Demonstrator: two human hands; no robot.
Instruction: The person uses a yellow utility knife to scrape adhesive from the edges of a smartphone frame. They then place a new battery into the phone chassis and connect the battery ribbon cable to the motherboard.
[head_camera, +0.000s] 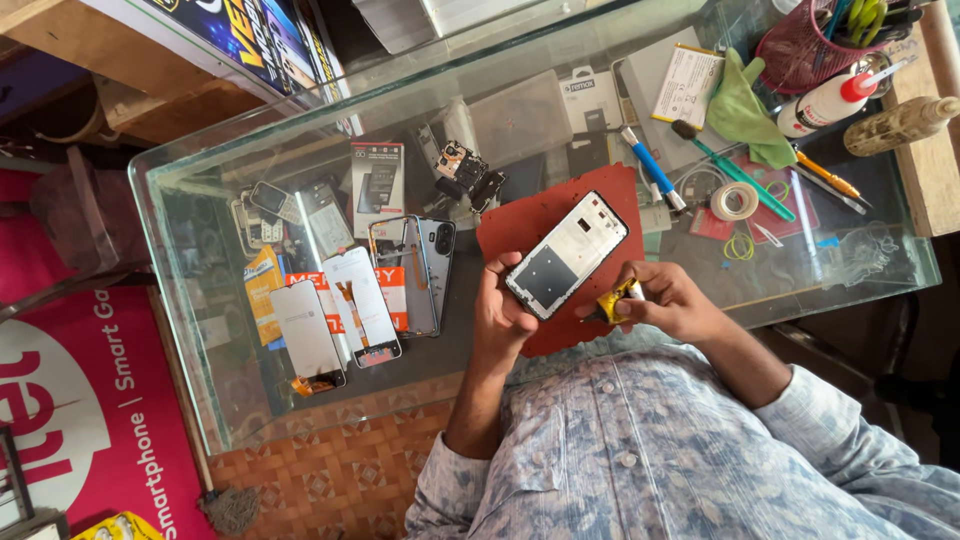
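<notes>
My left hand (500, 312) holds an opened phone frame (566, 255) by its lower end, tilted above a red work mat (535, 222) on a glass counter (190, 300). The frame's inner side faces up, showing a grey plate and a pale panel. My right hand (672, 300) is closed on a small yellow tool or tube (622, 298). Its dark tip is close to the frame's lower right edge.
Two detached phone screens (335, 320) and a phone back shell (425, 262) lie left of the mat. On the right are a blue-handled screwdriver (652, 170), tape roll (733, 200), green cloth (742, 108), white bottle with red cap (826, 100) and pink mesh tool cup (800, 48).
</notes>
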